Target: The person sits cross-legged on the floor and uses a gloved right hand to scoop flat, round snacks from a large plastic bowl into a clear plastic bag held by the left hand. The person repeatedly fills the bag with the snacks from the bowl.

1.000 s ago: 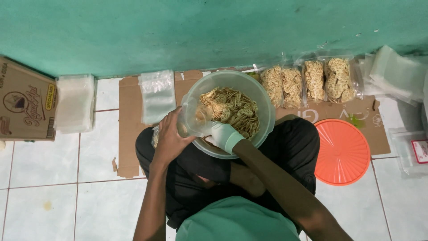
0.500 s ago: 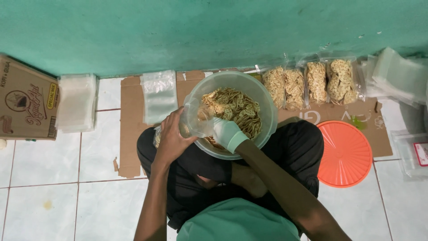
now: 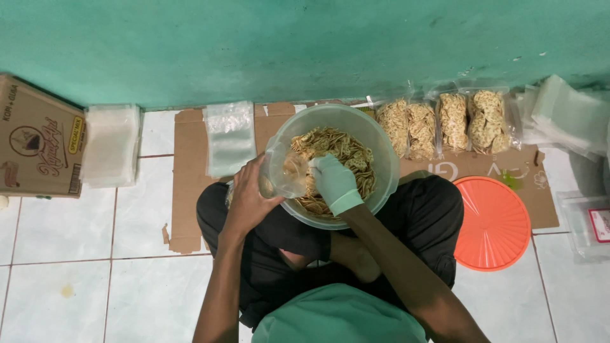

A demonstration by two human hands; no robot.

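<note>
R hand moved to bag mouth; tiled floor, teal wall.

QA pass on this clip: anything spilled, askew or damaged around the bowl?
No spill visible. The cardboard sheet under the bowl is torn and ragged at its lower left corner. A yellowish stain marks a floor tile at lower left. Four filled bags lean neatly along the wall.

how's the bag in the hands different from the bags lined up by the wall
The held bag is open and nearly empty, gripped by the left hand at the bowl while the gloved right hand feeds it. The row of bags lies packed full on the cardboard, untouched. Both are clear plastic holding the same crackers.
</note>
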